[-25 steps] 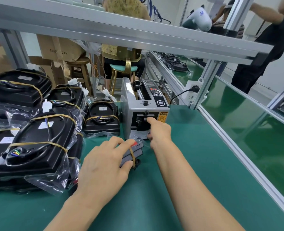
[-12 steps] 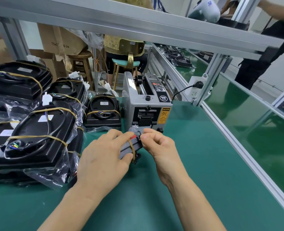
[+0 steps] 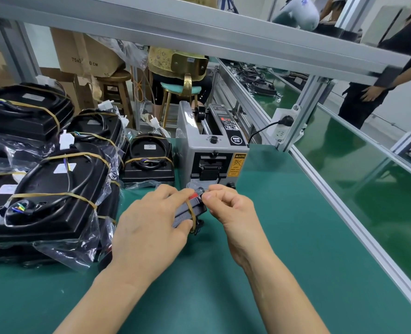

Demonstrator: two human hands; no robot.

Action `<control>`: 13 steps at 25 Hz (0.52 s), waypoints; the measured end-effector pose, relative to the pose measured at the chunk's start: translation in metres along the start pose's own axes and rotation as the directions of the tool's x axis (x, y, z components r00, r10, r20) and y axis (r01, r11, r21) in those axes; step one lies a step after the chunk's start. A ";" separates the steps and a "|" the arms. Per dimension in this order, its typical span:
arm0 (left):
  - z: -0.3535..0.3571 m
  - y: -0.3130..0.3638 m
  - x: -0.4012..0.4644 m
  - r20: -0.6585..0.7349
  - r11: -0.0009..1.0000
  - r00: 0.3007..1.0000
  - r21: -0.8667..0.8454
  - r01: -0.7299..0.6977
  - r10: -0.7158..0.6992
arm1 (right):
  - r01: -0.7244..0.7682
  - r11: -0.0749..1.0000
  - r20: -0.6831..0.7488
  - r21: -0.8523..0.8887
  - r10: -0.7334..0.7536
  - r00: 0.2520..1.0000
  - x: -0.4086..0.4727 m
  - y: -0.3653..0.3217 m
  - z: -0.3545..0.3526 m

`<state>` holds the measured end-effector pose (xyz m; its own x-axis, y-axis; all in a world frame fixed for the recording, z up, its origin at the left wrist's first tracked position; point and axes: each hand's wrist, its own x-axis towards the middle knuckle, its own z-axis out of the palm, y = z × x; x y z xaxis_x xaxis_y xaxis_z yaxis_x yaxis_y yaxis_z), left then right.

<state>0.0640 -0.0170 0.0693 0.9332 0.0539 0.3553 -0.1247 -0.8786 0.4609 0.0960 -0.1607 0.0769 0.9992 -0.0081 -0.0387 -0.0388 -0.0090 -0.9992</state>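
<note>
Just below the middle of the view, a small grey part (image 3: 190, 211) with a red tip is held a little above the green table (image 3: 284, 237). A tan rubber band (image 3: 192, 214) runs around it. The left hand (image 3: 149, 227) grips the part from its seven o'clock side, fingers (image 3: 173, 192) curled over the top and the thumb pressed under its lower edge. The right hand (image 3: 231, 208) comes in from four o'clock with its fingers bent, thumb and forefinger pinching at the part's red-tipped end; whether a bit of clear tape sits between them cannot be told. At twelve o'clock from the hands, close behind them, stands a grey tape dispenser (image 3: 214, 150) with a yellow caution label. At nine o'clock lie black housings in clear bags (image 3: 55, 189), bound with bands. A smaller black unit (image 3: 149, 160) sits at eleven o'clock, just beside the dispenser. A white wall socket (image 3: 280, 131) with a black plug is fixed to the frame at one o'clock.
</note>
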 end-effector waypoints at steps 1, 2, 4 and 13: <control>0.000 0.000 0.000 -0.001 1.000 1.000 -0.001 -0.002 0.002 | 0.006 1.000 -0.005 -0.006 -0.006 1.000 0.000 -0.001 0.000; 0.000 0.000 0.000 0.000 1.000 1.000 0.001 -0.001 0.001 | 0.009 1.000 -0.002 -0.007 -0.009 1.000 0.000 -0.001 0.000; 0.000 0.000 0.000 0.004 1.000 1.000 0.007 0.001 -0.001 | 0.005 1.000 0.023 0.010 -0.005 1.000 -0.001 -0.001 0.000; -0.001 0.001 0.000 0.011 1.000 1.000 0.004 0.013 -0.013 | 0.029 0.999 0.026 0.015 -0.029 0.999 0.001 0.001 0.003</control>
<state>0.0637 -0.0172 0.0710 0.9384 0.0599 0.3402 -0.1114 -0.8799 0.4620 0.0971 -0.1581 0.0755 0.9998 0.0184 -0.0096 -0.0097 0.0061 -0.9999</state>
